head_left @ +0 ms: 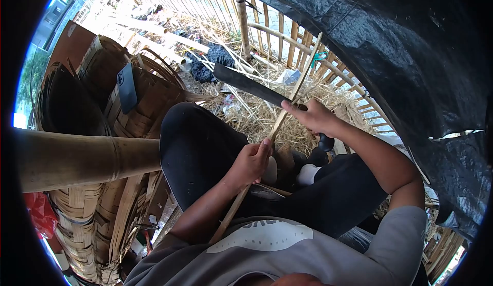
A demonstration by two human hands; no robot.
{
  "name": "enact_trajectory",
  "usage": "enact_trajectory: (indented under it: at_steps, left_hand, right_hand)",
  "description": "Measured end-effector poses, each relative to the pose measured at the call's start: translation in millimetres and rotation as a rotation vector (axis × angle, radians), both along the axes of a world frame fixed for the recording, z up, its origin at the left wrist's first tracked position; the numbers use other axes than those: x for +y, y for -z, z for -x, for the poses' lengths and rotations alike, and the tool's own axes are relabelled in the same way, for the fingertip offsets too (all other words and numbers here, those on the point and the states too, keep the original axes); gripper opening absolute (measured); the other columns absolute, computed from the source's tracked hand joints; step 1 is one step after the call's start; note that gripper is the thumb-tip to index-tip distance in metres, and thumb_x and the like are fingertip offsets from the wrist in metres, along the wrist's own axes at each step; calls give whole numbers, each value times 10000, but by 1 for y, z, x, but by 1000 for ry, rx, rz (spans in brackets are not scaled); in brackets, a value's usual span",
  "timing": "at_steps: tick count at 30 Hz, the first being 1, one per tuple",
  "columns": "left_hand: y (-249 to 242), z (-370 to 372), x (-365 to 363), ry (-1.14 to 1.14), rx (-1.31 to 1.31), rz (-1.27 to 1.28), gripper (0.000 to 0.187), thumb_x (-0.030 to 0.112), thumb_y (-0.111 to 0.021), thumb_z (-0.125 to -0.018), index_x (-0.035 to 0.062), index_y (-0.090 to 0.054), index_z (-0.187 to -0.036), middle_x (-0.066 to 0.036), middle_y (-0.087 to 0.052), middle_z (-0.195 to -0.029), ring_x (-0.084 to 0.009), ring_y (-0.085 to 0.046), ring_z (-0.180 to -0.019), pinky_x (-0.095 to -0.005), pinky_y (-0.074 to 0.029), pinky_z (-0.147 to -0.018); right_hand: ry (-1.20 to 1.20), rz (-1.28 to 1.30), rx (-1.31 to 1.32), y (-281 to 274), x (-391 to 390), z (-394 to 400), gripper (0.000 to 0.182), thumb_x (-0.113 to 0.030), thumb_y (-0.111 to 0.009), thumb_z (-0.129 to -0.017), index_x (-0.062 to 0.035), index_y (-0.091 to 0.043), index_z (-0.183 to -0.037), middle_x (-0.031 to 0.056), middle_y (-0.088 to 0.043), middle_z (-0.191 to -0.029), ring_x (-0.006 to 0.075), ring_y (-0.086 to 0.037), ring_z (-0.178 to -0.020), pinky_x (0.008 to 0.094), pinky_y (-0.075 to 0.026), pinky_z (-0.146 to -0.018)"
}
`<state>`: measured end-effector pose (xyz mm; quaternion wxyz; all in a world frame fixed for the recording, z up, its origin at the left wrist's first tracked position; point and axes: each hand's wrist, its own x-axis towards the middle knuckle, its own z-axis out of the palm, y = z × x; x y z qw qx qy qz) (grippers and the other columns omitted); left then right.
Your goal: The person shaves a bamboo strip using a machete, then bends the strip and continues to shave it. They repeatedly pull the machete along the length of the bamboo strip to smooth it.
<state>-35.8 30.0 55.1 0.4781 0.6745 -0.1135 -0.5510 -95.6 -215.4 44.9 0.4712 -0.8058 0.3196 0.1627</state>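
Note:
A long, pale bamboo strip (303, 76) runs diagonally from near my chest up toward the fence. My left hand (251, 161) is closed round its lower part, above my lap. Further up the strip, my right hand (311, 116) grips a large knife (246, 84) with a dark, broad blade and a black handle. The blade points to the upper left and crosses the strip, touching it or very near it. The right fingers are wrapped at the handle, with the thumb side close to the strip.
Woven bamboo baskets (84, 234) stand at the left, beside a thick bamboo pole (92, 160) reaching my knee. Straw and shavings (244, 112) cover the ground ahead. A bamboo fence (303, 43) borders the far side, and a black tarp (390, 44) hangs at the right.

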Motion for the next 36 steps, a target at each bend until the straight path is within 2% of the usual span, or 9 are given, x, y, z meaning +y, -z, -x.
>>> enact_trajectory:
  at_steps: [2,4,9,18,24,30,31,34,36]
  left_hand:
    - [-2,1,-1,7,-25,-5,510,468,-360,-1065,31,-541,-874,34,-443,-529,-58,-402,-348,-205,-329,-325]
    - [-4,3,-1,8,-37,-12,518,466,-354,-1067,27,-548,-873,34,-456,-536,-55,-401,-350,-204,-324,-320]
    - [-2,3,-1,33,-30,-37,533,492,-357,-1057,38,-560,-865,35,-451,-527,-68,-431,-344,-223,-375,-320]
    - [-2,7,1,46,-54,-67,540,495,-371,-1054,36,-570,-852,40,-450,-537,-59,-418,-350,-213,-360,-321]
    - [-5,4,3,53,-53,-44,540,481,-380,-1057,22,-584,-860,36,-472,-547,-53,-436,-374,-205,-361,-343]
    - [3,-1,6,-8,-86,-37,546,477,-378,-1059,19,-601,-863,31,-473,-525,-64,-465,-381,-214,-383,-354]
    - [3,-1,5,-9,-90,-42,546,477,-379,-1059,19,-604,-865,31,-475,-523,-65,-470,-383,-214,-383,-354]
    - [2,-1,5,22,-103,-22,539,475,-377,-1060,18,-608,-889,28,-492,-540,-67,-474,-384,-211,-383,-354]
    - [0,0,4,-3,-71,4,537,471,-370,-1062,17,-606,-900,28,-497,-552,-63,-467,-384,-210,-380,-351]
  right_hand:
    - [-127,194,-83,-10,9,4,756,-792,-528,-831,-72,-493,-605,59,-522,-544,165,-601,-535,318,-489,-491]
    - [24,-32,12,0,11,3,715,-739,-584,-848,-71,-375,-706,-29,-347,-479,86,-376,-406,281,-341,-391]
    - [188,-346,64,0,10,5,693,-722,-583,-862,-89,-354,-693,-48,-327,-490,66,-319,-387,272,-286,-364]
    - [41,-803,320,17,-12,7,736,-815,-446,-857,-115,-379,-640,-44,-307,-474,59,-257,-358,242,-255,-356]
    - [-96,-1156,258,31,-26,9,727,-804,-397,-880,-114,-385,-654,-40,-319,-486,48,-249,-369,219,-248,-366]
    - [-81,-213,84,2,0,-8,709,-774,-513,-861,-97,-409,-680,-37,-387,-510,64,-398,-407,245,-346,-373]
    - [-89,-154,67,-7,3,-7,675,-720,-574,-865,-70,-434,-749,-29,-425,-531,75,-441,-427,271,-377,-382]
    - [-60,-137,23,-10,10,-2,690,-728,-571,-864,-73,-426,-699,-41,-380,-513,73,-398,-401,257,-351,-375]
    - [81,-356,20,-2,16,1,690,-728,-556,-872,-81,-421,-676,-38,-375,-499,88,-404,-391,273,-368,-375]
